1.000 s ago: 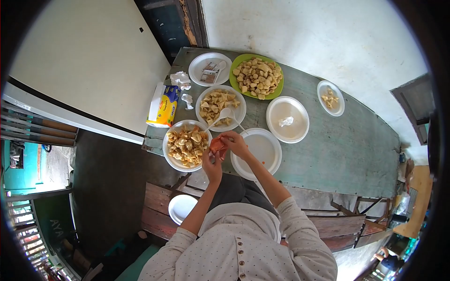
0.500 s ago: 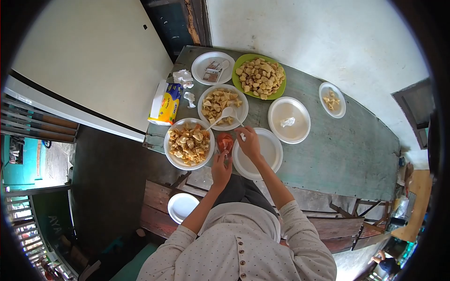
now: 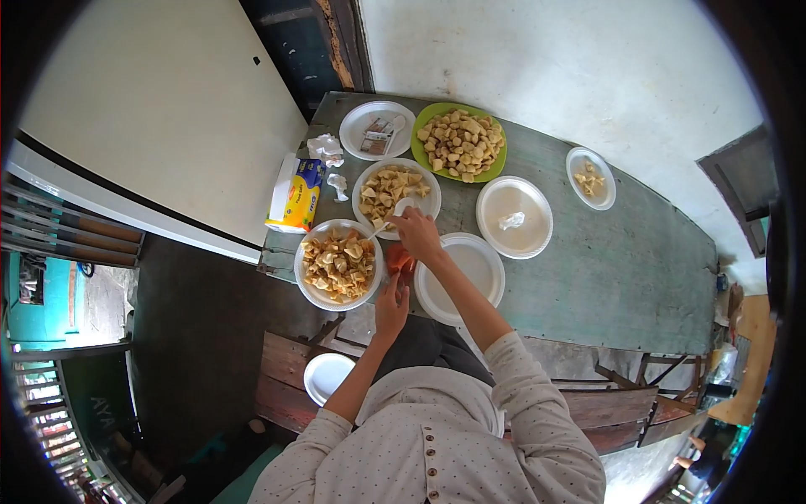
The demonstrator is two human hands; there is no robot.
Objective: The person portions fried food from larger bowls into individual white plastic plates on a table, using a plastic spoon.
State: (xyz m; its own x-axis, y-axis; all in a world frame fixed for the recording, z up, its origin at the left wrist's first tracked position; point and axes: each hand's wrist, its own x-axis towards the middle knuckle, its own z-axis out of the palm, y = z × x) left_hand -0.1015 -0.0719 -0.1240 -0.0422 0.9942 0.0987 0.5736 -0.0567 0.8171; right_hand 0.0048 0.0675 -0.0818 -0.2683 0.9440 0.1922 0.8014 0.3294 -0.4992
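The left hand (image 3: 391, 309) is at the near end of a small red bag (image 3: 400, 258), its fingers partly open and touching it; how firmly they have hold of it cannot be told. The bag lies on the worktop (image 3: 613, 277), just beyond the left fingertips and below the right hand (image 3: 419, 235). The right hand reaches over the near edge of a plate of pale folded pieces (image 3: 388, 191), fingers curled in close at a white spoon (image 3: 404, 204); the fingers hide whether they grip it.

Just left of the left hand and the bag is a plate of golden-brown fried pieces (image 3: 337, 262), heaped up. To the right of both hands stands a bare white plate (image 3: 460, 273), partly beneath the right forearm. Farther right and beyond it is a plate with crumpled tissue (image 3: 511, 220) on it.

Beyond the right hand, past the folded pieces, are a green plate (image 3: 501, 161) piled with pale chunks (image 3: 460, 143) and a white plate (image 3: 353, 126) holding flat papers (image 3: 378, 136). A yellow and blue tissue pack (image 3: 300, 197) stands beyond the left hand to the left, near two crumpled tissues (image 3: 325, 150). Well apart, far to the right, a small plate (image 3: 591, 201) holds a few folded pieces.
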